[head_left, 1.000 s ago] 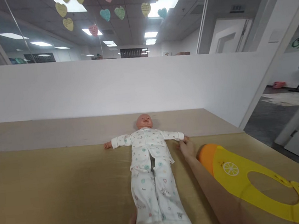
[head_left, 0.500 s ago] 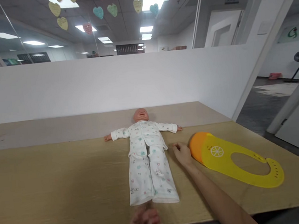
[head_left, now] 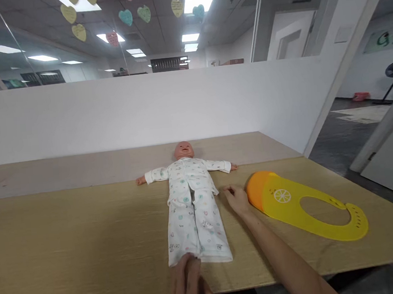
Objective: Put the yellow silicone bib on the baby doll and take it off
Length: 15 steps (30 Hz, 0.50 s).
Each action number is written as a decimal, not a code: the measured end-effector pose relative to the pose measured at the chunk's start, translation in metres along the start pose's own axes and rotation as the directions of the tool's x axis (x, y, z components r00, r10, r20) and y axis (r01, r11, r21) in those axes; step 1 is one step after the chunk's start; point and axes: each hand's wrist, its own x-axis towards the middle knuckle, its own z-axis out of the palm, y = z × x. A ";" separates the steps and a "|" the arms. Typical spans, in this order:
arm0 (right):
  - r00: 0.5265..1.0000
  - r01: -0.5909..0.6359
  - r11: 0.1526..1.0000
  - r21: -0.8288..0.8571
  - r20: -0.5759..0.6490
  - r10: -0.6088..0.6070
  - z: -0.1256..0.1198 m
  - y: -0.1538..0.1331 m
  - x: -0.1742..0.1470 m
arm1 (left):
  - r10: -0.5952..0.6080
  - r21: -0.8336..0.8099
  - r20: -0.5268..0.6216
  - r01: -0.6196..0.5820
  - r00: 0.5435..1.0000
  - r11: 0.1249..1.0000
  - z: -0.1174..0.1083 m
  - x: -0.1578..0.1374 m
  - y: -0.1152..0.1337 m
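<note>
Head view: doll (head_left: 183,151) lies face up on the table (head_left: 70,253), head toward the white wall (head_left: 119,113), arms out to both sides, legs toward me. It wears a white printed top (head_left: 187,178) and matching trousers (head_left: 210,229); the top hangs parted at the bottom.

My left hand (head_left: 189,288) is at the doll's foot end, fingertips over the hem of the trouser leg on my left. Fingers bent, thumb set off from them; can't tell whether they pinch the cloth or just lie over it.

My right hand (head_left: 237,200) is to the right of the doll, low by the table, near the top's lower edge but apart from it. Fingers curled in loosely, nothing visible in them; can't tell if the tips meet.

Yellow bib (head_left: 290,202) with orange pocket (head_left: 257,189) lies flat farther right of the doll, beyond my right hand, pocket end nearest the doll.
</note>
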 end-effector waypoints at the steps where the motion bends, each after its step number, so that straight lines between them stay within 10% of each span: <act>1: 1.000 0.003 1.000 0.008 0.009 -0.003 -0.001 0.000 0.000 | 0.047 0.091 -0.007 -0.046 0.999 0.995 0.001 -0.001 -0.002; 7: 0.999 0.012 0.999 0.036 0.038 -0.013 -0.005 -0.004 0.000 | 0.281 0.414 0.075 -0.287 0.957 0.864 0.007 0.003 -0.008; 15: 0.996 0.023 0.999 0.039 0.081 -0.026 -0.013 -0.017 -0.007 | 0.371 0.418 0.236 -0.438 0.898 0.796 -0.006 0.023 -0.006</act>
